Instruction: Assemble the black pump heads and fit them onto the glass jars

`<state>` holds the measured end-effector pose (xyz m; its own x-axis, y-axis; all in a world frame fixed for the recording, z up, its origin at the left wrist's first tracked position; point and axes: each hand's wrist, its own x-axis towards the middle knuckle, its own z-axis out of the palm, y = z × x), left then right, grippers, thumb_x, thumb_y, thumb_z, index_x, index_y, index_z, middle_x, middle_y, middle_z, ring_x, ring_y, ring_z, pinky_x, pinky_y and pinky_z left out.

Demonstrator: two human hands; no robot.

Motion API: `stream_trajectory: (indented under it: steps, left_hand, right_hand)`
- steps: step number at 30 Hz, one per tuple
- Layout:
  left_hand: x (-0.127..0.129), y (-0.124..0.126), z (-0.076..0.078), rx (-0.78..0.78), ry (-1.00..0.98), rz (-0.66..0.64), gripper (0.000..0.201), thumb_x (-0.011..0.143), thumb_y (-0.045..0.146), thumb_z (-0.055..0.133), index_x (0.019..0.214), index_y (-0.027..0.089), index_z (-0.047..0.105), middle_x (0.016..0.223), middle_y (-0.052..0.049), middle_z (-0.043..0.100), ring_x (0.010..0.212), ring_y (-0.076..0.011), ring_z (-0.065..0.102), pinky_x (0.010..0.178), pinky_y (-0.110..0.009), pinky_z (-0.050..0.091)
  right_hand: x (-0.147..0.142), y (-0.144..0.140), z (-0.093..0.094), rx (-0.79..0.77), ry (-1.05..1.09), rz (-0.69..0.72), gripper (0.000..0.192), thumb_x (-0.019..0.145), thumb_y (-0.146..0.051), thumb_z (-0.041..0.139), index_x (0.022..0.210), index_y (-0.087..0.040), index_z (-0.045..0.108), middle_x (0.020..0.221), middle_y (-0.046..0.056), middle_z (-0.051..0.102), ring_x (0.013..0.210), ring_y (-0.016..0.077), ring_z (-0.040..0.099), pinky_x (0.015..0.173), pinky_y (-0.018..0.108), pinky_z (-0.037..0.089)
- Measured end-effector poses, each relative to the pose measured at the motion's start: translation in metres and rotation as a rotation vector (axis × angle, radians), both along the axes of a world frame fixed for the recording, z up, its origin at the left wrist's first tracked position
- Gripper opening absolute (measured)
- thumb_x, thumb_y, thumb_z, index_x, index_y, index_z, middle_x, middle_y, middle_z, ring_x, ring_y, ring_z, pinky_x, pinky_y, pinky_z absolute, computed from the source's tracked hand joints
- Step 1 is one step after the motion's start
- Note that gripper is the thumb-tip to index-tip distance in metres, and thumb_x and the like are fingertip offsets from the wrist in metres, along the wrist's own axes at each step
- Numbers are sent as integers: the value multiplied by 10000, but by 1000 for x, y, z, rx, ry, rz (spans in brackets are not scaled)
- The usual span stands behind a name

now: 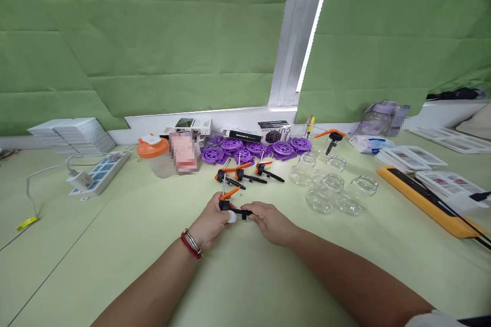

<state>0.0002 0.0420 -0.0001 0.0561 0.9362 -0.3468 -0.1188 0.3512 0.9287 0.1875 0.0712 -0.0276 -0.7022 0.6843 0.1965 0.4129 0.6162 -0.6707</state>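
Observation:
Near the middle of the table, my left hand (pixel 210 224) is closed around the black body of a tool with an orange lever (pixel 229 193) and an upright metal rod. My left thumb has a white covering on it. The fingers of my right hand (pixel 273 220) pinch the far end of the tool's black bar (pixel 238 211). Just beyond my hands lie several similar black-and-orange tools (pixel 249 177). Another one (pixel 334 138) stands farther back on the right. Several clear glass jars (pixel 321 199) are grouped to the right of my right hand.
Purple spoked plastic discs (pixel 256 150) lie in a row at the back, before small boxes (pixel 274 132). An orange-lidded shaker cup (pixel 154 156) and a white power strip (pixel 102 173) are left. An orange-yellow power strip (pixel 425 199) and printed cards (pixel 412 157) are right.

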Motion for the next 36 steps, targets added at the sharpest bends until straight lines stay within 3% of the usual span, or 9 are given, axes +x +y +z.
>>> stream_trajectory:
  steps: [12, 18, 22, 24, 29, 33, 36]
  left_hand:
    - [2, -2, 1, 30, -9, 21, 406, 514, 41, 587, 848, 196, 416, 812, 25, 497, 556, -49, 399, 463, -189, 256]
    - [5, -4, 1, 32, 46, -25, 542, 541, 37, 609, 1013, 211, 407, 881, 4, 503, 574, -62, 421, 490, -200, 307]
    - [7, -6, 1, 95, 6, 43, 740, 566, 56, 653, 1184, 261, 303, 1061, -49, 503, 789, -129, 533, 674, -256, 433]
    - [9, -8, -1, 189, -6, 105, 717, 607, 93, 664, 1184, 264, 274, 1166, -84, 470, 961, -174, 537, 781, -297, 450]
    - [14, -16, -8, 546, 142, 140, 511, 705, 158, 664, 1087, 247, 337, 1468, -106, 196, 1358, -226, 253, 1017, -323, 350]
    - [14, -21, -7, 885, 350, 82, 752, 699, 186, 691, 1314, 248, 263, 1519, -131, 102, 1412, -270, 112, 1110, -427, 230]
    - [11, -23, 1, 1072, 671, 103, 902, 683, 234, 703, 1414, 236, 174, 1485, -153, 210, 1397, -323, 135, 1109, -536, 156]
  right_hand:
    - [-1, -3, -11, 60, 20, -10, 355, 919, -174, 354, 1234, -193, 516, 983, 79, 618, 889, 180, 574, 812, 322, 468]
    - [-3, -6, -12, 37, 43, 18, 386, 921, -176, 346, 1285, -197, 473, 1047, 88, 610, 942, 186, 568, 847, 335, 457]
    - [-3, -7, -10, 15, 90, 45, 404, 926, -189, 342, 1310, -229, 461, 997, 75, 608, 876, 172, 573, 815, 324, 463]
    - [-4, -7, -8, -25, 155, 11, 374, 931, -218, 352, 1276, -226, 493, 1029, 77, 612, 903, 175, 567, 835, 327, 453]
    - [-10, -13, -1, -319, 368, -40, 325, 928, -317, 401, 1202, -222, 547, 1002, 61, 606, 853, 159, 538, 785, 302, 447]
    - [-15, -18, 6, -701, 617, 15, 343, 891, -389, 497, 1177, -212, 564, 846, 22, 532, 669, 96, 447, 631, 242, 398]
    - [-17, -23, 13, -919, 763, 75, 346, 850, -389, 576, 1138, -195, 587, 755, -7, 466, 572, 64, 351, 530, 214, 299]
